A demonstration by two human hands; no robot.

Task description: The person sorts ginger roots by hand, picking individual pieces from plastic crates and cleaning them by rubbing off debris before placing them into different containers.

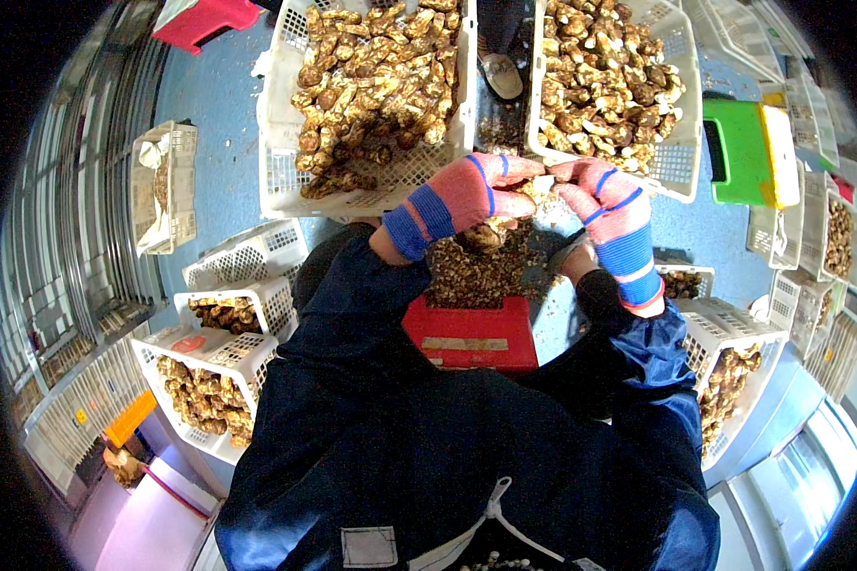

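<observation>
My left hand (482, 187), in a pink and blue striped knit glove, has its fingers closed around a pale mushroom piece (539, 189) between the two hands. My right hand (591, 187), in a matching glove, meets it at the other side, its fingertips touching the same piece. Whether a small tool is in the right fingers cannot be told. Just under my left hand is a brown mushroom (484, 238), above a heap of brown and white trimmings (471, 275). Ahead stand a white plastic crate (275, 143) of mushrooms at the left and another crate (691, 114) of mushrooms at the right.
A red plastic stool (464, 342) is between my legs. Someone's shoe (501, 76) shows between the two front crates. More mushroom crates (207, 350) stand at my left and a further crate (739, 328) at my right. A green and yellow stool (750, 150) is beyond the right crate.
</observation>
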